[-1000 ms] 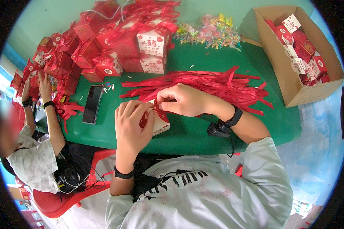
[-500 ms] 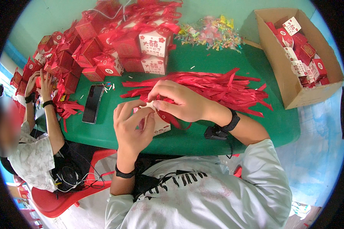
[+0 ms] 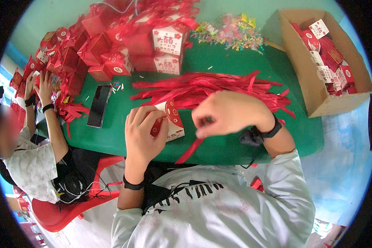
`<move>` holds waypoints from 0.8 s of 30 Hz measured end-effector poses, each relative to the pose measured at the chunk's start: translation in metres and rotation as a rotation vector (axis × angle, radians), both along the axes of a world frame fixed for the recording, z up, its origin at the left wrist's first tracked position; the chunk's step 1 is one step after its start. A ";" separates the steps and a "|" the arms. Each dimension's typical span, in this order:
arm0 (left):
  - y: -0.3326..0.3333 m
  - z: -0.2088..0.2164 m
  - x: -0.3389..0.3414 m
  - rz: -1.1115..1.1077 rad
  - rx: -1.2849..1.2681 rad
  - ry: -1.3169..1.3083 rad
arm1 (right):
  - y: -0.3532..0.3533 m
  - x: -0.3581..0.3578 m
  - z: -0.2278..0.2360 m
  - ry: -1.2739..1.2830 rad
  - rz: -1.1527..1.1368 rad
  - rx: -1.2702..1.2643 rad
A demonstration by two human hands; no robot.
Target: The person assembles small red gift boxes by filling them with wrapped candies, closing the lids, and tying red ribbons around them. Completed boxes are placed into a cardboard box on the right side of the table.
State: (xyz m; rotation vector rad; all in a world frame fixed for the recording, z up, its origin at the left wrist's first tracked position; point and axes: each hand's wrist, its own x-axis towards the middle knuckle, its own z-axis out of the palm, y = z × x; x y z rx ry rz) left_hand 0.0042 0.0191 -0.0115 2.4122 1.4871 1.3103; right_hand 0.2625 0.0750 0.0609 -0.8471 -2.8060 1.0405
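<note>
A small red-and-white gift box (image 3: 175, 131) with flower prints stands near the table's front edge. My left hand (image 3: 144, 134) is closed around its left side, fingers curled over the top and hiding part of it. To the right, apart from the box, my right hand (image 3: 231, 113) is raised, slightly smeared by motion, with its fingers pinched. A short red ribbon (image 3: 189, 151) hangs from those fingertips, slanting down toward the table edge. Just beyond both hands lies a flat bundle of loose red ribbons (image 3: 219, 84) across the green table (image 3: 231, 151).
Finished-looking red boxes (image 3: 97, 49) are heaped at the back left. Wrapped candies (image 3: 231, 33) lie at the back. At right stands a cardboard carton (image 3: 339, 105) holding more boxes. A phone (image 3: 99, 106) lies left of my hands. Another person's hands (image 3: 43, 87) work at far left.
My right hand has moved right, away from the box top, with the ribbon in its fingers. The left hand has stayed on the box, whose right side now shows more.
</note>
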 end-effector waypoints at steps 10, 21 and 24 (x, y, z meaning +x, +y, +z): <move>-0.002 -0.004 0.002 0.000 -0.039 0.006 | -0.045 -0.052 -0.090 -0.126 0.190 0.285; -0.001 -0.008 -0.001 -0.129 -0.037 0.021 | -0.019 -0.031 -0.025 0.345 0.087 -0.049; -0.002 -0.005 0.000 -0.167 -0.093 0.030 | 0.004 -0.021 -0.020 0.413 -0.125 -0.263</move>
